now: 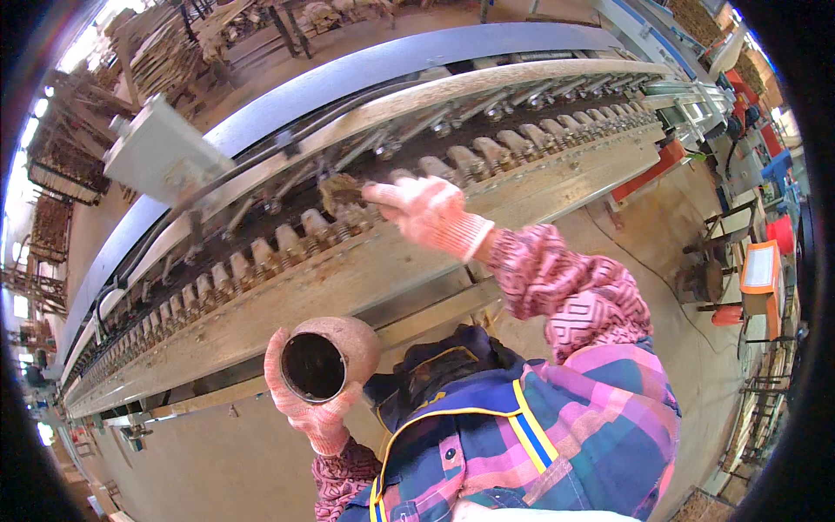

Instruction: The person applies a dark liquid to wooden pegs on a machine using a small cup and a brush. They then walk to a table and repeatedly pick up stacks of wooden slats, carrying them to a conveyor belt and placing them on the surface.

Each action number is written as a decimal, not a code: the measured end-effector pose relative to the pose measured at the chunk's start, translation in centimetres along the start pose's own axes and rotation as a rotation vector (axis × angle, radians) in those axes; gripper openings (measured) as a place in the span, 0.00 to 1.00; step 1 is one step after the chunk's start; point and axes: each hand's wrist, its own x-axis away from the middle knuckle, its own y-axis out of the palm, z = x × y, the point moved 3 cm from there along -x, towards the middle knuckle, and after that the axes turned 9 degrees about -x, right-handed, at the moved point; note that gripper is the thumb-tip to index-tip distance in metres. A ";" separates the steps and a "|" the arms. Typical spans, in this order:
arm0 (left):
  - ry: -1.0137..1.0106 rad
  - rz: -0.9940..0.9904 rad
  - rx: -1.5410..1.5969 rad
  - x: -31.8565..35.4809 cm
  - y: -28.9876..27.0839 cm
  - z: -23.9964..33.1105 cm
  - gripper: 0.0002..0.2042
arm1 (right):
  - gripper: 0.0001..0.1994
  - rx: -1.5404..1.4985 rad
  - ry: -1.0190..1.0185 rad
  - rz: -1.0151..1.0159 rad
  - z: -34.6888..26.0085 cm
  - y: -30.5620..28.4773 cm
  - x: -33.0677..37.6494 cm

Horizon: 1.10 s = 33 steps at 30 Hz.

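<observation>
My left hand (pixel 306 396), in a pale pink knit glove, wraps round a rounded, dull brownish pot (pixel 358 341) with a wide dark mouth. It holds the pot tilted, in front of the machine's near edge; its contents are too dark to make out. My right hand (pixel 426 211), gloved alike, reaches over a long row of upright, worn metal pegs (pixel 263 255). Its fingers are closed and point left at a ragged brown clump (pixel 340 193) among the pegs. Whether they grip that clump or a tool is hidden.
A long pale rail (pixel 557 191) borders the peg row on my side. Beyond the pegs run thin metal rods (pixel 357 150), a blue-grey panel (pixel 365 74) and a grey box (pixel 163 157). Stacked wood (pixel 165 56) stands farther back. An orange-framed board (pixel 760 267) is at right.
</observation>
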 end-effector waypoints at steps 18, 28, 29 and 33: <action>-0.073 -0.082 0.004 1.5 11.6 0.9 0.56 | 0.19 -0.258 -0.104 0.056 4.6 -6.4 2.9; -0.039 -0.043 -0.022 2.1 6.7 0.0 0.57 | 0.09 0.123 0.083 -0.373 0.3 8.2 -8.9; -0.047 -0.012 -0.044 2.4 5.8 -0.2 0.58 | 0.10 0.097 0.013 -0.408 -1.2 8.2 -9.2; -0.063 0.035 -0.061 2.0 4.3 -0.8 0.59 | 0.11 0.084 -0.117 -0.153 -1.1 4.5 -6.5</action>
